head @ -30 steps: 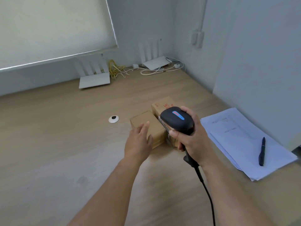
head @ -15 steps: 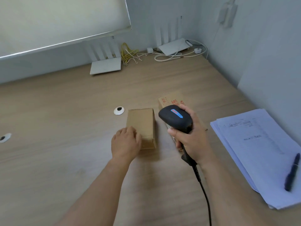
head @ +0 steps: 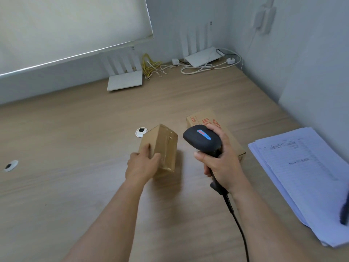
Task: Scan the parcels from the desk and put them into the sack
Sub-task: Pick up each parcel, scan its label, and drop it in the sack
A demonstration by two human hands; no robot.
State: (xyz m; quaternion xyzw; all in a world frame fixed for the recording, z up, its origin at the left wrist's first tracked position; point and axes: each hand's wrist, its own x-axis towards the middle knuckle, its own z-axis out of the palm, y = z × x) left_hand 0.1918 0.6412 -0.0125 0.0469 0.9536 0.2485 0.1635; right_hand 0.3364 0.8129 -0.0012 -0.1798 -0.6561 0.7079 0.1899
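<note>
Two cardboard parcels are in view over the wooden desk (head: 75,148). The left hand (head: 142,165) grasps the plain brown parcel (head: 160,146) at its near end, thumb on the taped face and fingers round the left side; the parcel is tilted up, its far end raised. The second parcel (head: 211,120), printed with red characters, lies flat on the desk just right of and beyond the first, partly hidden behind the right hand (head: 221,159). That hand is wrapped round the handle of a single black barcode scanner (head: 202,138), whose head bears a blue and red mark and sits close beside the tilted parcel without touching it. One black cable (head: 239,227) runs from the scanner's handle toward the near edge.

On the right lies one stack of printed papers (head: 306,171), with a dark pen (head: 344,212) at the frame's right edge. Two round cable grommets (head: 141,132) are set in the desk, the other (head: 11,165) far left. Two white routers stand along the far wall, one (head: 124,80) left of a yellow cable bundle (head: 151,65) and one (head: 203,57) to its right among white cords (head: 207,68).
</note>
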